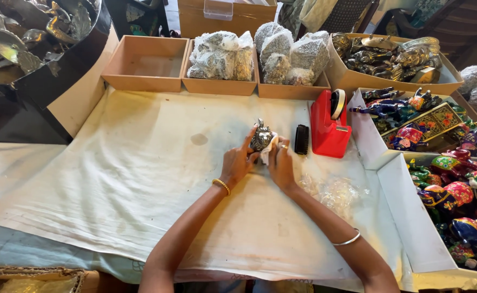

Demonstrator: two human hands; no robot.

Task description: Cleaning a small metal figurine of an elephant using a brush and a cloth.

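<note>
Open cloth (141, 179) is seen left of the left hand (237, 164), bounded at the far edge by a row of cardboard trays (146, 64) and at far left by a dark bin (48, 76). Passage right of the right hand (282, 165) is narrowed by a black brush (302, 139), a red tape dispenser (329, 126) and crumpled clear plastic (333, 191). Beyond these, what appears to be a white box wall (412, 217) closes off the right side.

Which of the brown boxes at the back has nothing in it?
The leftmost tan box. The two beside it hold wrapped silvery bundles, and the rightmost holds metal figurines.
</note>
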